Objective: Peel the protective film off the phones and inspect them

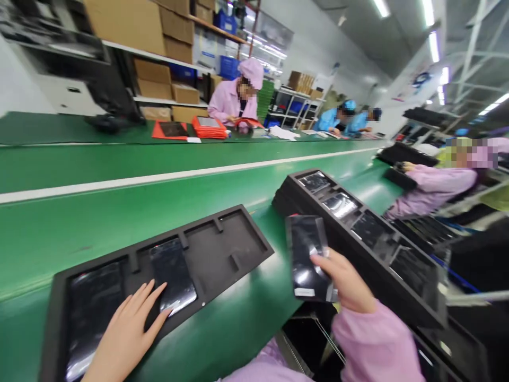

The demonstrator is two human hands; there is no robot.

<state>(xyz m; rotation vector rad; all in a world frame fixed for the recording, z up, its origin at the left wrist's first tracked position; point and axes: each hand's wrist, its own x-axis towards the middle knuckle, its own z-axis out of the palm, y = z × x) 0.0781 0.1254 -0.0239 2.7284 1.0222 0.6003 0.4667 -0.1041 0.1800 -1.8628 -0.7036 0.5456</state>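
My right hand (345, 278) grips a dark, glossy phone screen panel (305, 249) by its right side, thumb across the front. A clear film edge and a small white label show on it. It hangs between two foam trays. My left hand (133, 323) lies with fingers outstretched over the near black foam tray (233, 278), fingertips at a second dark panel (173, 270) in a middle slot. Another panel (95, 302) fills the tray's left slot, partly under my left hand. The right-hand slots of this tray hold no panel.
On the right, a stack of black foam trays (338, 233) holds several film-covered panels. A green bench (139, 204) with a white line runs across. Beyond it, a person in pink (238, 95) sits by orange folders (209, 127). Other people work at right and far back.
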